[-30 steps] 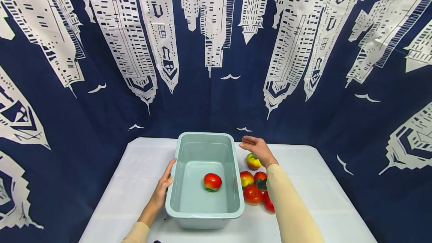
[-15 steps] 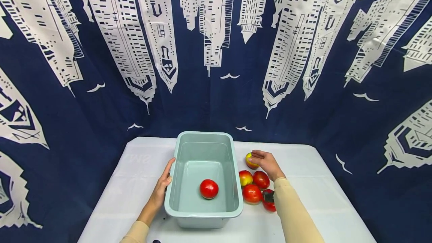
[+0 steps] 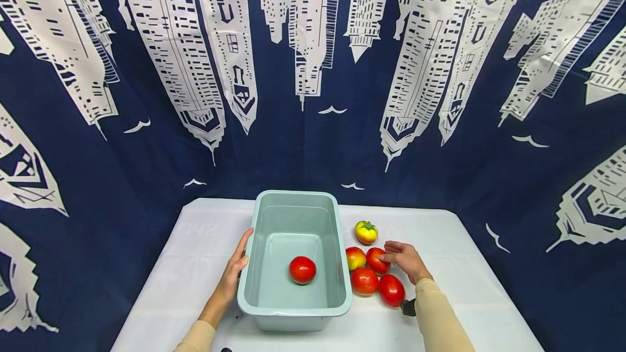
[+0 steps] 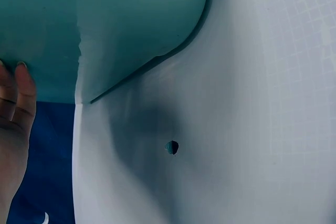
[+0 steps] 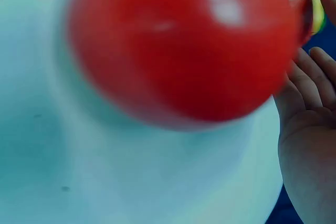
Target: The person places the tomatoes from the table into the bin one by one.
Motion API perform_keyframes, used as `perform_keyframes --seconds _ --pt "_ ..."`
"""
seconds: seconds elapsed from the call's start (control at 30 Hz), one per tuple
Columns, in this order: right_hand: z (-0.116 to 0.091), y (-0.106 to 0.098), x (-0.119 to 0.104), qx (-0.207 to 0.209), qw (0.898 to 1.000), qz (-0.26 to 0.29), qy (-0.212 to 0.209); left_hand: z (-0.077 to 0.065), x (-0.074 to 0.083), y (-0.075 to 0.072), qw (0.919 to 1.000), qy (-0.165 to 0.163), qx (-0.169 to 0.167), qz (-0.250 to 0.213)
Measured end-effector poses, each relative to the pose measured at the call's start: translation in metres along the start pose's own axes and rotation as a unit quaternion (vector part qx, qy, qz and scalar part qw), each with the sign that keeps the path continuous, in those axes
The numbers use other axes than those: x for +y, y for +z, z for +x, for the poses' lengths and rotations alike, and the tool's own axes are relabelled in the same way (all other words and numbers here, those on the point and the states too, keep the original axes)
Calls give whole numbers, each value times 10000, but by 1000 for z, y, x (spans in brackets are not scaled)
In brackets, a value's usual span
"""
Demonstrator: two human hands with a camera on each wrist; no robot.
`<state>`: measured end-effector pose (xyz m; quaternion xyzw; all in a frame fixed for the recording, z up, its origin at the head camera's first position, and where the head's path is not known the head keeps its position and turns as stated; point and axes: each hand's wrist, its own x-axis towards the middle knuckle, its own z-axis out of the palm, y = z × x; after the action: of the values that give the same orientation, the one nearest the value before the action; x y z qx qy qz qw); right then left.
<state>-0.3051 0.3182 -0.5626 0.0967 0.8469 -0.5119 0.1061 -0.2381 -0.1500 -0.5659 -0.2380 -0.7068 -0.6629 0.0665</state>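
Observation:
A pale green plastic bin (image 3: 293, 314) stands on the table with one red tomato (image 3: 302, 270) inside. My left hand (image 3: 231, 276) rests along the bin's left wall, its fingers fairly straight against the side (image 4: 47, 51). Right of the bin, my right hand (image 3: 406, 259) reaches with loosely extended fingers to a red tomato (image 3: 376, 261), fingertips right at its edge. Around that one lie a red-yellow tomato (image 3: 355, 258) and two more red tomatoes, the nearer (image 3: 392, 290) filling much of the right wrist view. Farther back sits a yellow-red tomato (image 3: 366, 232) with a green calyx.
A white cloth covers the table (image 3: 455, 287). Behind it hangs a dark blue curtain (image 3: 313, 151) with a white skyline print. A small dark round thing (image 3: 226, 350) shows at the table's near edge. The wrist camera (image 3: 408, 307) sits under my right sleeve.
My right hand has come down from beside the bin's far rim, past the yellow-red tomato, to the nearer red tomatoes. The tomato in the bin has rolled over, hiding its green end. My left hand stays.

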Motion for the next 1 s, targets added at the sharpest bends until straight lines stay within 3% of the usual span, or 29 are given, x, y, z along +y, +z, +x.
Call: perform_keyframes --seconds 0.37,0.63,1.0 --pt "-6 5 20 -36 9994 257 219 0 0 0 10000 -37 -1 -31" --pt "-8 8 28 -14 9997 241 64 -2 1 0 9999 -104 72 -106" --pt "-3 -6 6 81 9979 617 -188 -1 2 0 9998 -135 102 -116"
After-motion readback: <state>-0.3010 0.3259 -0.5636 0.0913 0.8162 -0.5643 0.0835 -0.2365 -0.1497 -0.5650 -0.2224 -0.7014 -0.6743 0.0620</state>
